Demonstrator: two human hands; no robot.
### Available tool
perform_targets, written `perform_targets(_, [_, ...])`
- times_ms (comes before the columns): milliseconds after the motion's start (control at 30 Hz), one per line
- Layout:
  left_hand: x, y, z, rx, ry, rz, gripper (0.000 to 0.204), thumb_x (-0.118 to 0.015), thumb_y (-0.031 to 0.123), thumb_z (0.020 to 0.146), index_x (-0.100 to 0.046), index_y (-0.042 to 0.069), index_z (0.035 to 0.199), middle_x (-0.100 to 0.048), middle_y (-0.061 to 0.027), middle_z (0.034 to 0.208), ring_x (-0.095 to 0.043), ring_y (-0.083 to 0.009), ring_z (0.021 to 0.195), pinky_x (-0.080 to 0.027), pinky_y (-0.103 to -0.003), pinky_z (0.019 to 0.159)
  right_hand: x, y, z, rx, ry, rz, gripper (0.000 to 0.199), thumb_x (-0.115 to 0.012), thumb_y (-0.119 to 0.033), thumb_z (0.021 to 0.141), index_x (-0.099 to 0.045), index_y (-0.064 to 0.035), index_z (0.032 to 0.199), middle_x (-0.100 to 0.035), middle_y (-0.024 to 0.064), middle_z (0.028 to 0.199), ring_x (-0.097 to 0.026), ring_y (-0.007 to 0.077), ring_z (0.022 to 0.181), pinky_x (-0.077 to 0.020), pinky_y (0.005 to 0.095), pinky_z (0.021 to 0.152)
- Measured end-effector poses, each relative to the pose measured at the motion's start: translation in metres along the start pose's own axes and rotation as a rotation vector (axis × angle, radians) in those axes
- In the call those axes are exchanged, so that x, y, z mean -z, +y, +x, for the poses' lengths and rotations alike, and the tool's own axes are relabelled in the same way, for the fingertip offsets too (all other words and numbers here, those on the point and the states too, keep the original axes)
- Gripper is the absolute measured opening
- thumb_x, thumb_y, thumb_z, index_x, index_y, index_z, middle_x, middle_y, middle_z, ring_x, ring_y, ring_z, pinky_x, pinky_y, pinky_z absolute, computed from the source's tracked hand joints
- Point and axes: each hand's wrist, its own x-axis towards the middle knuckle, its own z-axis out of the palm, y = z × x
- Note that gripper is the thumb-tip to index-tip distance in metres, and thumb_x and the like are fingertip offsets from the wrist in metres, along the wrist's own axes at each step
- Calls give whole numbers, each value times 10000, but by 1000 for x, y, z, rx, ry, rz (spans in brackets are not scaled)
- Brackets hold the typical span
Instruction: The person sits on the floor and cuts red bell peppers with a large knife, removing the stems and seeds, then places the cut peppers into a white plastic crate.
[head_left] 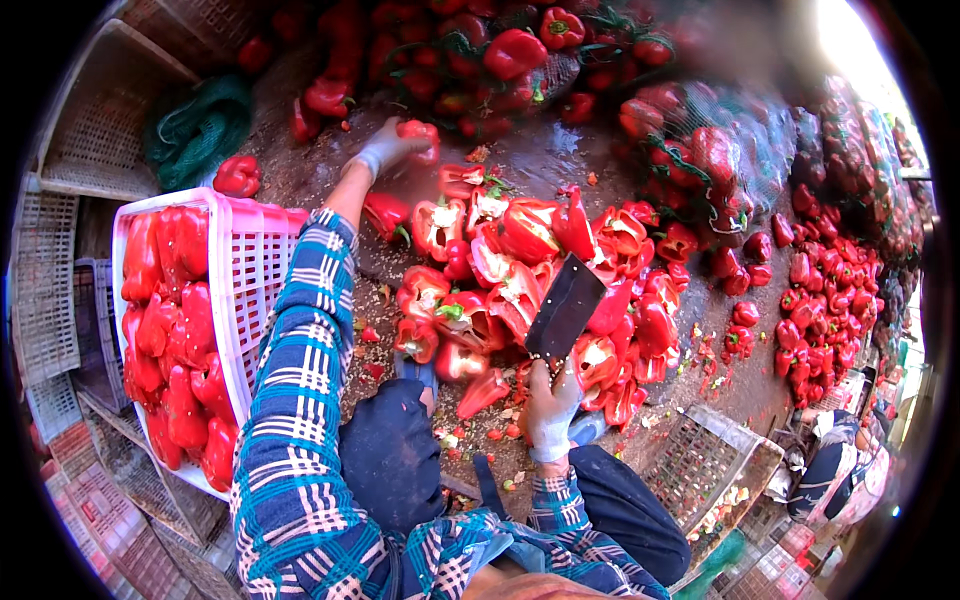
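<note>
Plaid sleeve (308, 400); split, glossy red peppers (515, 300)

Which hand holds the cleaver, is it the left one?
No, the right hand holds the cleaver, while the left hand grasps a red pepper.

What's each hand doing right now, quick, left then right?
Left hand: closed, holding a red pepper.
Right hand: closed, holding a cleaver with a dark, broad blade.
</note>
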Motion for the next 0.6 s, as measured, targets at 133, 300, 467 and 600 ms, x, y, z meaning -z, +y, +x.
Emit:
perform_targets(133, [-27, 22, -39, 65, -212, -831, 662, -806, 370, 818, -517, 79, 1338, -651, -64, 1190, -650, -179, 1040, -540, -337, 891, -3, -9, 5, 105, 33, -164, 320, -607, -98, 945, -596, -3, 1250, -690, 139, 820, -678, 239, 677, -511, 361, 624])
perform_targets(300, [-51, 101, -147, -72, -194, -1039, 686, -771, 465, 861, -486, 135, 1390, -608, -32, 1238, -615, -145, 1065, -549, -290, 758, -10, -28, 15, 339, 36, -302, 367, -662, -76, 894, -620, -18, 1253, -661, 159, 734, -657, 328, 612, -479, 411, 541])
perform_targets(467, [-78, 100, -196, -167, -199, -916, 678, -747, 392, 897, -429, 105, 1423, -568, -50, 1262, -588, -162, 1125, -553, -313, 851, -18, -64, 17, 553, 93, -243, 341, -678, -27, 858, -650, -30, 1197, -604, 148, 647, -619, 331, 552, -451, 420, 505])
perform_targets(600, [-98, 129, -243, -187, -341, -678, 655, -788, 234, 861, -423, 81, 1383, -558, -77, 1259, -574, -173, 1129, -534, -330, 925, -22, -40, 45, 420, 36, -446, 216, -627, -147, 922, -649, -58, 1117, -627, 202, 684, -656, 367, 610, -494, 462, 537])
